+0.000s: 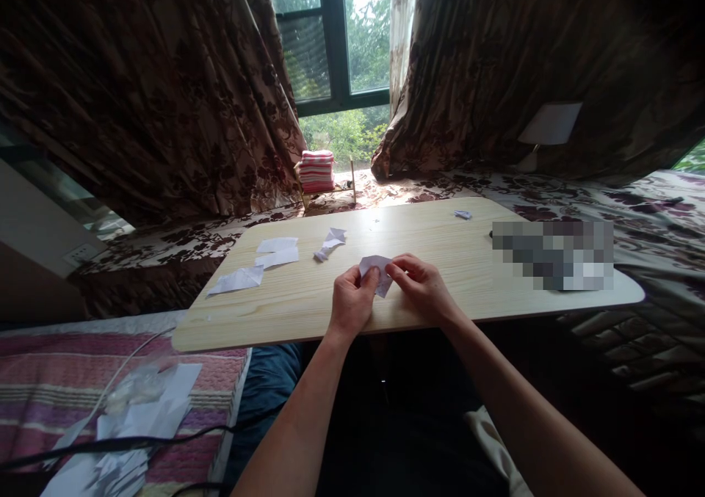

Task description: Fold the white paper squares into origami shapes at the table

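Observation:
Between my hands, above the near part of the light wooden table (297, 299), is a small folded piece of white paper (374, 263). My left hand (352, 299) grips its left side, with the thumb lying over the front. At the paper's upper right edge, my right hand (418, 284) pinches it between thumb and fingertips. Left of my hands, a crumpled, folded paper piece (331, 243) lies on the table. Farther left are flat paper slips (277, 252) and another creased slip (236, 280).
A small folded paper (463, 214) lies near the table's far edge. A blurred-out object (554, 256) covers the right end. Paper scraps (148, 409) and cables are on the striped bed cover at lower left. Striped folded cloth (316, 171) and a lamp (549, 124) stand beyond.

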Demonstrator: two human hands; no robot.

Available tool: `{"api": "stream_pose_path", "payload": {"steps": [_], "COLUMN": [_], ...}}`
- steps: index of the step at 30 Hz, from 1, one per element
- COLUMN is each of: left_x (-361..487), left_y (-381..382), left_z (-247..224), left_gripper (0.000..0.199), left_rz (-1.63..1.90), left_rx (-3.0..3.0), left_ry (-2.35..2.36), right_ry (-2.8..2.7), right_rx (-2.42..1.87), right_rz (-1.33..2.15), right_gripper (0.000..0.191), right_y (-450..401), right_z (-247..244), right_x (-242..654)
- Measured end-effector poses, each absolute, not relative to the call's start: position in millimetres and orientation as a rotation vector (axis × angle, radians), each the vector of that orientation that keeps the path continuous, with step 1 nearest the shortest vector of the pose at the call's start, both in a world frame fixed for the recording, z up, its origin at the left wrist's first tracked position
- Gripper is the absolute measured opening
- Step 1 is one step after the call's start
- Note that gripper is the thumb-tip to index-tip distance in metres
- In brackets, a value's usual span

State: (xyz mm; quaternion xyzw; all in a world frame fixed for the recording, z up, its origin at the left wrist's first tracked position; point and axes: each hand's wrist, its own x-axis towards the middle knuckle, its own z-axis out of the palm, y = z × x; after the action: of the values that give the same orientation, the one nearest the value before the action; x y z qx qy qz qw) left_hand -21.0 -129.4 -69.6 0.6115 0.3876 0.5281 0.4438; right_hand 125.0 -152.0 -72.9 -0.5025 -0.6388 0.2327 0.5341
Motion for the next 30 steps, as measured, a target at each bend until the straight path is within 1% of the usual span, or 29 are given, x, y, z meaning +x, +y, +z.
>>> {"api": "stream_pose_path", "payload": {"steps": [5, 10, 14, 18, 25, 30], "left_x": [-21.5, -22.4, -22.5, -21.9, -20.6, -19.7], "left_y": [-128.7, -129.5, -130.7, -130.5, -126.8, -125.7], "left_z": [-70.6, -67.6, -65.7, -66.9, -68.5, -70.5], "left_gripper": [0.027, 0.025, 0.025, 0.025, 0.017, 0.018], "left_rz": [1.316, 1.315, 1.321, 1.330, 1.355, 1.361], "left_rx": [1.500, 1.494, 1.491, 1.487, 1.453, 1.441], "left_ry": [0.948, 0.961, 0.971, 0.964, 0.915, 0.884], "right_ry": [-1.525, -1.522, -1.552, -1.616, -1.653, -1.669], "right_rx": [-1.245, -1.272, -1.260, -1.252, -1.249, -1.233], "right_rz": [0.584, 0.616, 0.627, 0.662, 0.723, 0.756], "right_gripper": [0.029, 0.028, 0.033, 0.025, 0.031, 0.032], "right_y": [-153.2, -156.5, -157.5, -155.2, -152.5, -153.6], "right_z": [-68.7, -64.1, -63.1, -66.2, -69.2, -66.8], "right_x": [124.8, 123.4, 122.9, 123.8, 126.4, 126.5]}}
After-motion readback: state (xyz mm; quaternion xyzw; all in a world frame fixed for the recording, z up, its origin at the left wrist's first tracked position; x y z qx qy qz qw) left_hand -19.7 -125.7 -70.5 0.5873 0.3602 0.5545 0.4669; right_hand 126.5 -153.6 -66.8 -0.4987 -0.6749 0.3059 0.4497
